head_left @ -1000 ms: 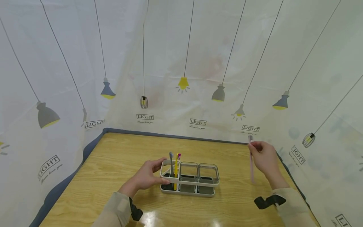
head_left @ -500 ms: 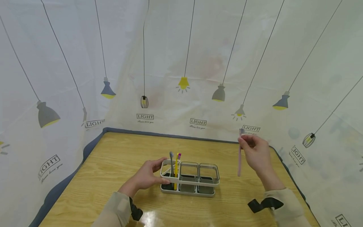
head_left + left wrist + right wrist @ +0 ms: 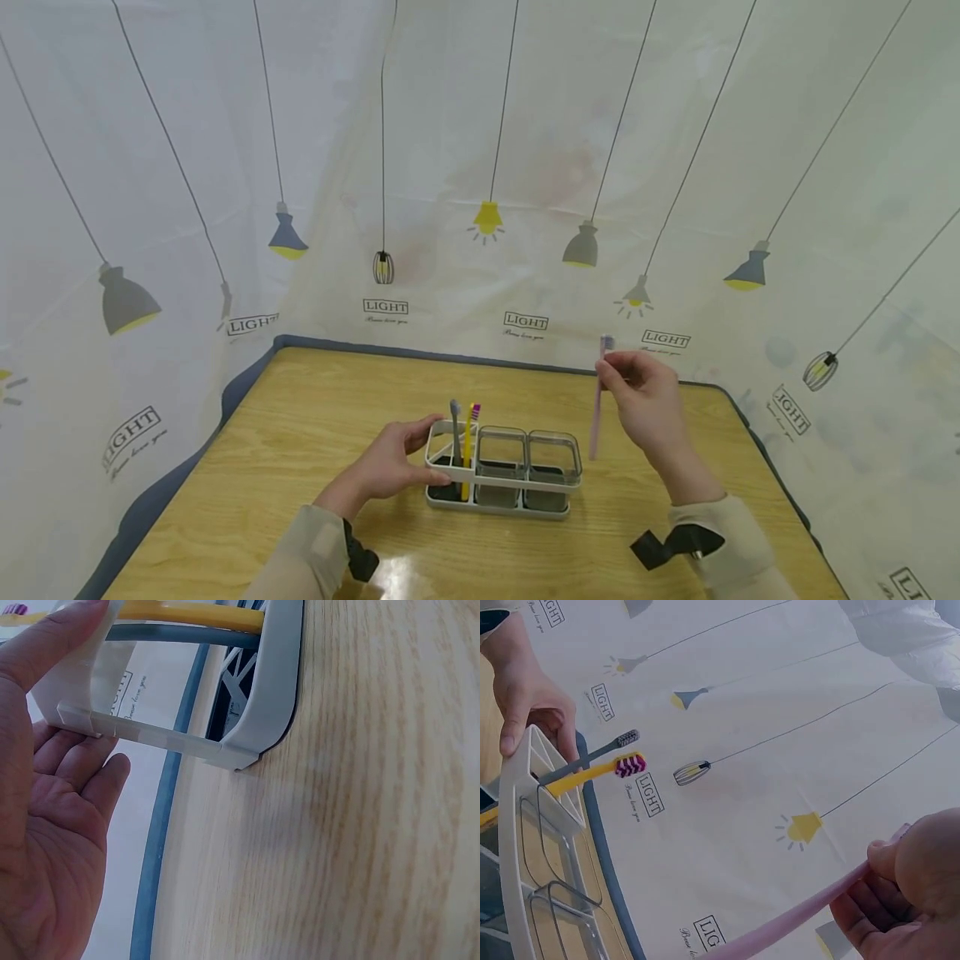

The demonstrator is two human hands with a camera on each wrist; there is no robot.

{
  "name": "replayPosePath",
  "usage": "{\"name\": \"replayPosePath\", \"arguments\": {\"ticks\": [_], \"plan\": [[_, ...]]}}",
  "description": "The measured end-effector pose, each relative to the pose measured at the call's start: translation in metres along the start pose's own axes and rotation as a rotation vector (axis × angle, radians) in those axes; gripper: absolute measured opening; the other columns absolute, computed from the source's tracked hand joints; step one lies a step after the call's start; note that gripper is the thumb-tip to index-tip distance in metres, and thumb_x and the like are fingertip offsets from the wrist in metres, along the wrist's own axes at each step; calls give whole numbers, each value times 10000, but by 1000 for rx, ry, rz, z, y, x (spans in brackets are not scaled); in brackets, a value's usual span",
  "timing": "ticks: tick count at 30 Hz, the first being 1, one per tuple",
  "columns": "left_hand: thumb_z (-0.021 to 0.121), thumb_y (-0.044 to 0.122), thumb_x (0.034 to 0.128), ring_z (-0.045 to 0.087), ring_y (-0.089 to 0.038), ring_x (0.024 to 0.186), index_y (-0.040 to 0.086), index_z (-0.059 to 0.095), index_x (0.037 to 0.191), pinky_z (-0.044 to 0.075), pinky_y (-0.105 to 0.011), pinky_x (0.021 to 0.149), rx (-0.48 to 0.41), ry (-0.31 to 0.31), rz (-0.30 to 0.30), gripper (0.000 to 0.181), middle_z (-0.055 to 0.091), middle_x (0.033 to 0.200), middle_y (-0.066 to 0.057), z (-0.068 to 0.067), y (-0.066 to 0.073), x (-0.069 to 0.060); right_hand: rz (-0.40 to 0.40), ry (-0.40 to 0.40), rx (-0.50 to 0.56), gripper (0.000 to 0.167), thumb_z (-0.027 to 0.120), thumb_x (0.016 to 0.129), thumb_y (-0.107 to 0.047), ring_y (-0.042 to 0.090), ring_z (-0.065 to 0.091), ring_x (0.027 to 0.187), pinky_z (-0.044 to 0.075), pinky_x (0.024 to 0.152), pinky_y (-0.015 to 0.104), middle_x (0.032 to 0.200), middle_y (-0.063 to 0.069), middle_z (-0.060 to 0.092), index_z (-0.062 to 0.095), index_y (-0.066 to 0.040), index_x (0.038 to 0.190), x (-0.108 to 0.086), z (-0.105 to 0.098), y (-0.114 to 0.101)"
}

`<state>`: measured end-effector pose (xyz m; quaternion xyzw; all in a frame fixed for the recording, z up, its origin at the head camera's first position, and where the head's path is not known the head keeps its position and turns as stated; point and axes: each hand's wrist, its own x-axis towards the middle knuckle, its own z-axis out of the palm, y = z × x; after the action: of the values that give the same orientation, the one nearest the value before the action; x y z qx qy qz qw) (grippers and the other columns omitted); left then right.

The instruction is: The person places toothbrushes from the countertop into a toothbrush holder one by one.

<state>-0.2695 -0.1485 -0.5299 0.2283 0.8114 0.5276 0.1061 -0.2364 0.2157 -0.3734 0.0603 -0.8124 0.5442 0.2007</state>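
A white toothbrush holder (image 3: 517, 482) stands on the table, its left end gripped by my left hand (image 3: 386, 464), thumb in front and fingers behind. A grey toothbrush (image 3: 455, 437) and a yellow toothbrush (image 3: 467, 458) with a purple-and-white head stand in its left section. Two clear cups, a middle cup (image 3: 501, 431) and a right cup (image 3: 553, 434), fill the other sections. My right hand (image 3: 651, 408) pinches a pink toothbrush (image 3: 596, 425) near its head, handle pointing down, in the air to the right of the holder. In the right wrist view the pink handle (image 3: 787, 921) slants across the bottom.
The wooden table (image 3: 315, 400) has a dark blue edge strip (image 3: 420, 357) along the back. Behind it hangs a pale sheet (image 3: 450, 150) printed with lamps. Black straps with camera mounts sit on both wrists.
My right hand has carried the pink toothbrush left, toward the holder, and slightly up. My left hand and the holder have stayed in place.
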Motion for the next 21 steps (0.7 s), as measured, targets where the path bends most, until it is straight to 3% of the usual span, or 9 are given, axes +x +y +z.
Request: {"name": "replayPosePath", "arguments": {"ticks": [7, 21], "plan": [[950, 369, 813, 446, -364, 1470, 62, 436, 1615, 377, -508, 1191, -11, 0, -8, 1000, 424, 1637, -147, -1, 0, 0, -7, -32, 68, 140, 705, 1029, -53, 158, 707, 828, 588, 724, 207, 974, 157, 718, 718, 83, 1060, -4, 16, -8], [945, 358, 822, 445, -364, 1469, 41, 419, 1618, 383, -500, 1186, -3, -3, -1, 1005, 414, 1640, -153, 0, 1, -1, -37, -91, 188, 107, 693, 1021, -1, 201, 706, 838, 610, 766, 246, 974, 170, 709, 711, 102, 1045, -8, 43, -23]]}}
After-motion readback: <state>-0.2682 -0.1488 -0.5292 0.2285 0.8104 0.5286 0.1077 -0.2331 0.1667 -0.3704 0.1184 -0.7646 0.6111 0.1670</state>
